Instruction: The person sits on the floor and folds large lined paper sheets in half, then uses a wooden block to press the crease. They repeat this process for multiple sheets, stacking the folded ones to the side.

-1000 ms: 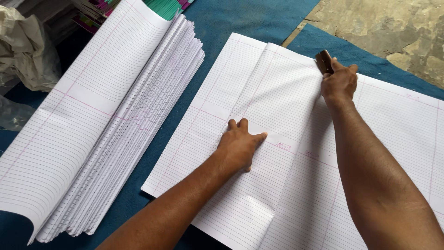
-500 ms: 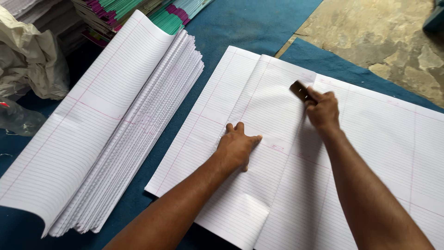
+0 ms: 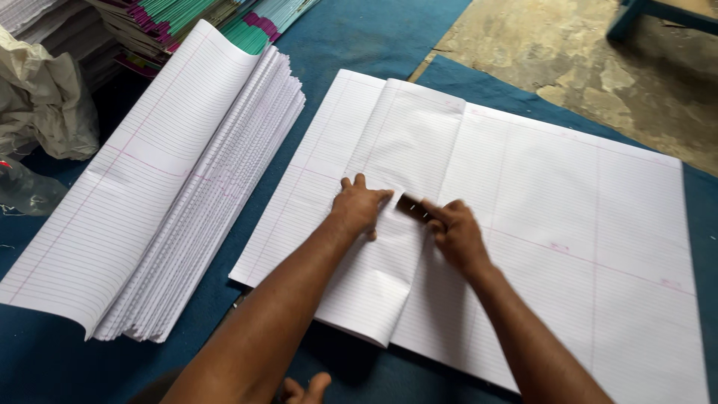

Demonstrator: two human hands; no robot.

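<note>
A blue cloth (image 3: 359,45) covers the floor, with bare stone floor (image 3: 568,52) past its edge. On the cloth lies a big lined sheet (image 3: 568,224), spread flat, with its left part folded over into a flap (image 3: 404,209). Left of it, a little apart, sits a thick stack of lined paper (image 3: 172,202). Behind that stack are piles of books with green and pink edges (image 3: 202,22), and a crumpled white bag (image 3: 41,105) lies at the far left.

The left hand (image 3: 360,208) lies flat and open on the folded flap, fingers spread, holding it down. The right hand (image 3: 454,232) is closed around a small dark block (image 3: 411,207) and presses it on the fold line, just beside the left fingers.

I think the step is rubbing the fold flat. To do it well, keep the open hand pushing down firmly so the flap cannot slide. Run the block right along the fold, with even push, and keep the paper edges lined up. Go slow near the fingers, so the block does not bump them or wrinkle the paper.
</note>
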